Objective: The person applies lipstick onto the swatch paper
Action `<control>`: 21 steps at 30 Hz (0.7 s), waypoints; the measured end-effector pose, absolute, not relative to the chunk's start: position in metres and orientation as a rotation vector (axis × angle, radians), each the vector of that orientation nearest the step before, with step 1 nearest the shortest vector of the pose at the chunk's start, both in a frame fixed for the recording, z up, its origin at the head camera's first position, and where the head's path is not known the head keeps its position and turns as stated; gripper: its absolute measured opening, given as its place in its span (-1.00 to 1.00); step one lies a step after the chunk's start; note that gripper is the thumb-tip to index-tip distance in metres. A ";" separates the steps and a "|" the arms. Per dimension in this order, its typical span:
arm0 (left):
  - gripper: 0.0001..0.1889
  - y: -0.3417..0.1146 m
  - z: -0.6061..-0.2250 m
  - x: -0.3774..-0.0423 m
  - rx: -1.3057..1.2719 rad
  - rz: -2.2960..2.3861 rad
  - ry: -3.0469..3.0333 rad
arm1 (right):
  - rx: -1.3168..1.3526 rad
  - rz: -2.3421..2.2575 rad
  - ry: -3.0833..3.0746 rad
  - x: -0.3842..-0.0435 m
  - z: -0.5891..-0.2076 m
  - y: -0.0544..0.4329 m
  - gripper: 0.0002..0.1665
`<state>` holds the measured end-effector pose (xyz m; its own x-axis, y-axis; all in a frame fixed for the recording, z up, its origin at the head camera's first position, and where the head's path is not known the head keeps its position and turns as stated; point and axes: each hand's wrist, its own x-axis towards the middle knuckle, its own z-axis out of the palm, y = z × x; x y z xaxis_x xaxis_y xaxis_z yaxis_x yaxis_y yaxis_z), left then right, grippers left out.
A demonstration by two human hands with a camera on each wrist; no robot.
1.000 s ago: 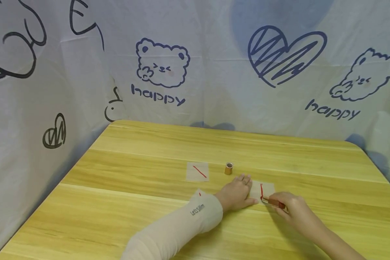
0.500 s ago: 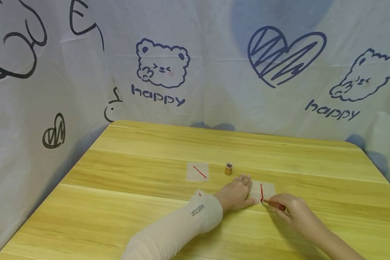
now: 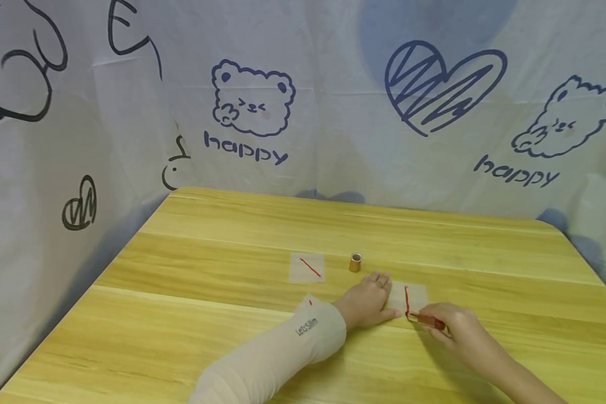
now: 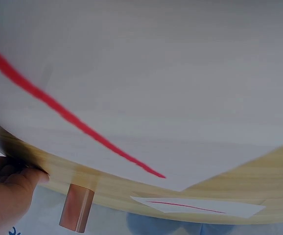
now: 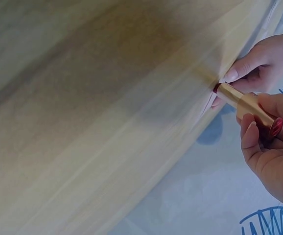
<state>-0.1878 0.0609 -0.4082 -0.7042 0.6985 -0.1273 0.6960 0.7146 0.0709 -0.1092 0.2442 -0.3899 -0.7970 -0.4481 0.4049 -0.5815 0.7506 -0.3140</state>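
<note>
In the head view my right hand (image 3: 459,325) pinches a lipstick (image 3: 428,321) between thumb and fingers. Its gold tube and dark red tip show in the right wrist view, the tip pointing at the paper's edge. A small pale square of paper (image 3: 418,293) lies under the tip and bears a red, nearly vertical line. On the left edge of that paper rests my left hand (image 3: 365,297), fingers extended and thumb spread toward the lipstick. The lipstick's cap (image 3: 355,262) stands upright on the table beyond my left hand, its hollow end up.
A second paper square (image 3: 295,272) with a slanted red line lies left of the cap. A third paper (image 3: 304,302) with a red mark is mostly hidden by my left sleeve (image 3: 283,348). Wooden table (image 3: 207,269) surrounds them, backed by a drawn-on white cloth (image 3: 343,157).
The lipstick and my right hand have shifted slightly toward me along the paper. The red line reaches a little lower than before. My left hand has stayed in place.
</note>
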 end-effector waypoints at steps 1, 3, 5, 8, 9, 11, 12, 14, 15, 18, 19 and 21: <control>-0.28 0.061 -0.409 -0.188 1.137 0.025 2.772 | 0.797 0.623 -2.652 -0.109 -0.390 0.244 -0.71; -0.28 0.061 -0.408 -0.188 1.138 0.024 2.770 | 0.779 0.630 -2.676 -0.109 -0.388 0.244 -0.71; -0.28 0.061 -0.408 -0.188 1.135 0.025 2.769 | 0.752 0.653 -2.708 -0.108 -0.386 0.245 -0.72; -0.28 0.062 -0.408 -0.189 1.132 0.016 2.768 | 0.730 0.690 -2.722 -0.109 -0.383 0.248 -0.73; -0.28 0.062 -0.408 -0.189 1.132 0.011 2.768 | 0.730 0.698 -2.712 -0.109 -0.382 0.249 -0.72; -0.28 0.063 -0.409 -0.189 1.129 0.002 2.767 | 0.725 0.695 -2.670 -0.111 -0.380 0.251 -0.71; -0.28 0.063 -0.409 -0.189 1.125 0.002 2.765 | 0.719 0.693 -2.650 -0.112 -0.379 0.252 -0.70; -0.28 0.063 -0.409 -0.189 1.114 0.008 2.761 | 0.684 0.693 -2.624 -0.114 -0.376 0.254 -0.68; -0.28 0.063 -0.410 -0.189 1.108 0.013 2.760 | 0.658 0.688 -2.617 -0.115 -0.375 0.254 -0.67; -0.28 0.063 -0.410 -0.189 1.099 0.031 2.759 | 0.560 0.688 -2.601 -0.117 -0.371 0.254 -0.65; -0.28 0.063 -0.410 -0.189 1.098 0.034 2.759 | 0.529 0.685 -2.587 -0.118 -0.370 0.254 -0.65; -0.27 0.062 -0.411 -0.189 1.102 0.043 2.760 | 0.467 0.679 -2.553 -0.119 -0.369 0.252 -0.63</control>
<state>-0.1892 0.0619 -0.4110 -0.7126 0.6862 -0.1461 0.6813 0.7265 0.0894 -0.1188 0.2524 -0.3687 -0.8390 -0.2018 0.5053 -0.4261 0.8212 -0.3795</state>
